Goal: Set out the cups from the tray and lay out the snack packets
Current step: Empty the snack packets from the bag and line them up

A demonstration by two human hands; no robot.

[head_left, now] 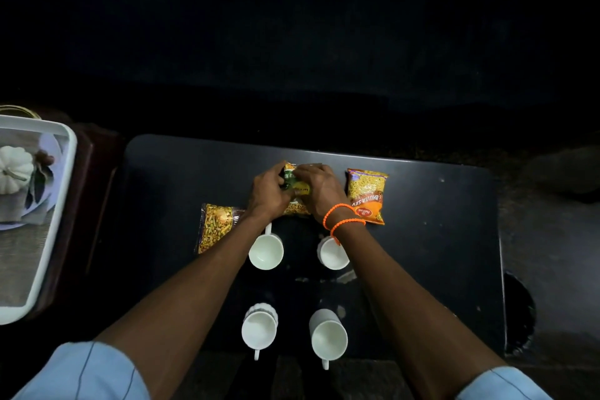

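From the head camera, you look down on a dark, matte rectangular worktop [438,237] in a dim room. Your left hand [268,193] and right hand [319,186] meet at the far middle of it, both clasped around a yellow-and-green plastic snack packet [296,183] whose lower end rests on the worktop between your wrists. Your fingers curl over its top and sides, so most of its print is hidden.

Just right of your right hand lies an orange-and-yellow snack packet printed "Bhujia Sev" [368,195], flat and apart from the held one. To the left, partly under your left forearm, lies a dark purple snack packet with a yellow picture on it [216,227], also flat.

Four white cups stand upright and empty in a square nearer you: a far-left white cup [266,251], a far-right white cup [332,253] partly covered by your right wrist, a near-left ribbed white cup [259,328] and a near-right smooth white cup [328,336].

Two orange bead bracelets [342,216] circle your right wrist. At the left edge, off the worktop, sits a white-rimmed rectangular tray [65,178] printed with a pale pumpkin; it carries no cups.
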